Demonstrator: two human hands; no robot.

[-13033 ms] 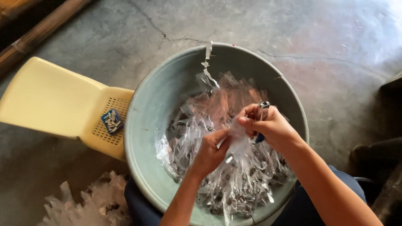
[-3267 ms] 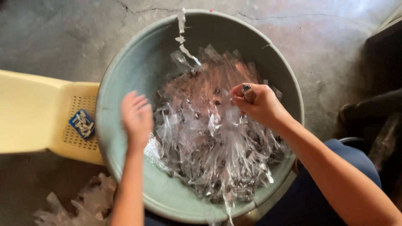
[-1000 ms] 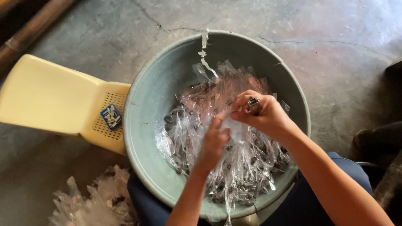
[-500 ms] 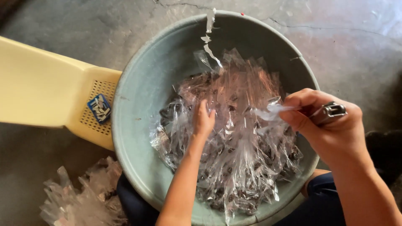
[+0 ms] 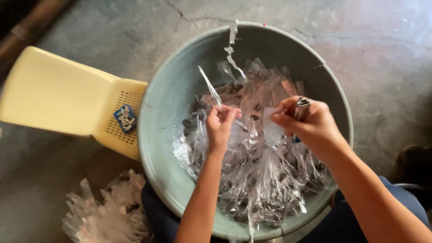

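Two bare hands work over a large round basin, seen from above. Left hand (image 5: 220, 122) is closed in a pinching grip on a thin clear plastic packet (image 5: 208, 83), which rises at a slant from the fingers toward the far wall of the basin. Right hand (image 5: 306, 123) is also closed: its thumb and fingertips pinch a small pale piece of clear plastic (image 5: 272, 130), and a small metal tool (image 5: 301, 104) with a silver end is tucked against the same hand, sticking up past the knuckles. What kind of tool it is cannot be told. Both hands hover close together, just above a heap of clear plastic packets (image 5: 261, 180) with small dark contents. That heap fills the near half and middle of the grey-green basin (image 5: 164, 135). One twisted strip of clear plastic (image 5: 231, 45) hangs over the far rim.

Outside the basin, on the left, a pale yellow plastic stool (image 5: 58, 94) lies against the rim; a small blue packet (image 5: 126, 118) rests on its perforated part. Lower left, a second, smaller pile of clear bags (image 5: 105, 213) sits on the concrete floor (image 5: 382, 54), which is grey and cracked. Dark blue trousers (image 5: 405, 202) show under the right forearm, at the lower right edge.
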